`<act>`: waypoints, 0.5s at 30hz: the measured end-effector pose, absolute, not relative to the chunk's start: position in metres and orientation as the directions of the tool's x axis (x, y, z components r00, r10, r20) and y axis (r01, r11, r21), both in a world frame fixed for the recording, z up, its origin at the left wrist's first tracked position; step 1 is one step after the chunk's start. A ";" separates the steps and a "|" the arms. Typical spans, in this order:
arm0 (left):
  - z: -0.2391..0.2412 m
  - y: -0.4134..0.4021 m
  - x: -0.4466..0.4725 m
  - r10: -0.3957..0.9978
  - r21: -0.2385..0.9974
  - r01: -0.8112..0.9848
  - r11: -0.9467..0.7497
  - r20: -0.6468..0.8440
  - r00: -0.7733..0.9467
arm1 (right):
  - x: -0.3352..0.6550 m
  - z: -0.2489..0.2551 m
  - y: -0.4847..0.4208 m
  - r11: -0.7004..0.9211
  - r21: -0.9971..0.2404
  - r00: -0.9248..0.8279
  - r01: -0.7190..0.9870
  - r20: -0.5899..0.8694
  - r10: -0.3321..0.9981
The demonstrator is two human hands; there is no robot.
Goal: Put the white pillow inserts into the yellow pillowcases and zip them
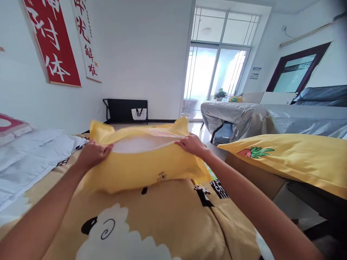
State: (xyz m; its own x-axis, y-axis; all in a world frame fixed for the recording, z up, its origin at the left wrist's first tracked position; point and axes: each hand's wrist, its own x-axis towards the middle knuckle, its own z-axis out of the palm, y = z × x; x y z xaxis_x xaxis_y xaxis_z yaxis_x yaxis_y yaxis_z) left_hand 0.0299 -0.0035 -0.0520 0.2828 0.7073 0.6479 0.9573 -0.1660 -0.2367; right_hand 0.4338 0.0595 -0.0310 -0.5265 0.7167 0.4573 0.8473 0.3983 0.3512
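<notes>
A yellow pillowcase (141,169) is held up in front of me, its long opening facing upward. White pillow (138,144) shows through that opening. My left hand (94,153) grips the pillowcase's edge at the left end of the opening, fingers closed. At the right end, my right hand (192,143) pinches the edge the same way. The pillowcase looks slightly smeared by motion. Beneath it spreads a tan quilt (173,224) with a white sheep print. Whether the pillowcase touches the quilt is hard to tell.
White pillows (32,151) lie at the left. On the right, a yellow pillow (295,159) with a carrot print rests over a cardboard box (252,177). Behind stands a plastic-covered table (233,110). A black folded frame (121,110) leans by the back wall.
</notes>
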 end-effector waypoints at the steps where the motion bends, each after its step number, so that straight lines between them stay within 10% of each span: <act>1: -0.060 -0.001 0.034 0.729 -0.278 0.950 -0.145 0.618 0.292 | 0.438 -0.039 0.063 0.404 0.359 -0.531 0.841 0.412 0.740; 15: -0.087 -0.046 0.021 0.873 -0.169 0.943 -0.286 0.360 0.330 | 0.445 -0.079 0.030 0.591 0.471 -0.742 0.655 0.258 0.619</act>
